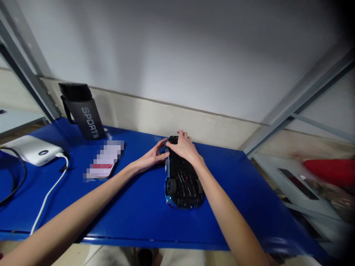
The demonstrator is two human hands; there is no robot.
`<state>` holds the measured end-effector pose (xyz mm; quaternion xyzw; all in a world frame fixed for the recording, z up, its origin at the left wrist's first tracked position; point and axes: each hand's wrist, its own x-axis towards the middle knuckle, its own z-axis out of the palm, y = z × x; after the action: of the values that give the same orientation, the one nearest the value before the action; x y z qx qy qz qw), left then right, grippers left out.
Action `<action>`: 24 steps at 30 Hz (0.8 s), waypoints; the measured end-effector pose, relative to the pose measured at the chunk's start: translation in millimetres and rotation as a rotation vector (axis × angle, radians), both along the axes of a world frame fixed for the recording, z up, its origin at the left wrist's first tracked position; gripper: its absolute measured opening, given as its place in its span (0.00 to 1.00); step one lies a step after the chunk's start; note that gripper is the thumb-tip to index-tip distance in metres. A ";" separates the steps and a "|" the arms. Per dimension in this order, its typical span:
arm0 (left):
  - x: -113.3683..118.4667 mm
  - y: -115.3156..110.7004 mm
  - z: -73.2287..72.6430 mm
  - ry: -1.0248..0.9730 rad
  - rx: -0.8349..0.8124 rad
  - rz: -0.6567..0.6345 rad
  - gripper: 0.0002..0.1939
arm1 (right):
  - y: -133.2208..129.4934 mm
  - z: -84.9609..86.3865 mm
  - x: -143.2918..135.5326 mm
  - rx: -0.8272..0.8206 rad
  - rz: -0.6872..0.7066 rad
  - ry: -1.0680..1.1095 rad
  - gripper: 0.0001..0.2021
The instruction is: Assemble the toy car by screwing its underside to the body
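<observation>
A toy car (183,181) with a blue body lies upside down on the blue table (133,218), its black underside and wheels facing up. My left hand (152,157) grips the car's far left side, thumb and fingers against its edge. Across the far end of the underside lies my right hand (185,146), its fingers curled over the car and partly hiding that end. A small red spot shows on the black underside.
A grey bottle (87,118) stands at the back left. Near it lie a phone (104,164), partly blurred, and a white power bank (33,149) with a white cable (51,190). A wall runs behind the table; metal frame bars stand at both sides.
</observation>
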<state>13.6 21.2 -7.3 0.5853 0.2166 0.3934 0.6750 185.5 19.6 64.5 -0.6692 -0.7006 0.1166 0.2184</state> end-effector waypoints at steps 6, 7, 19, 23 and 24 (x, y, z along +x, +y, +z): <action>3.1 3.4 -3.4 0.004 -0.033 0.045 0.38 | -1.5 0.5 -2.1 -0.005 -0.006 0.006 0.38; 4.7 3.8 -4.5 0.010 -0.037 0.063 0.37 | -1.5 -0.1 -3.2 -0.006 -0.007 0.006 0.38; 10.6 3.0 -9.2 0.028 -0.069 0.163 0.38 | -59.7 12.4 4.6 -0.026 0.142 0.036 0.39; 9.6 3.7 -9.5 0.043 -0.053 0.159 0.39 | -81.2 9.4 4.2 -0.062 0.179 -0.028 0.40; 9.0 3.7 -9.5 0.049 -0.048 0.155 0.38 | -83.0 8.7 2.7 -0.059 0.178 -0.036 0.39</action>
<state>22.6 24.8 -16.9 0.5601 0.2871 0.4246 0.6508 188.2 -63.4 73.3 -0.6126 -0.7573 0.1440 0.1746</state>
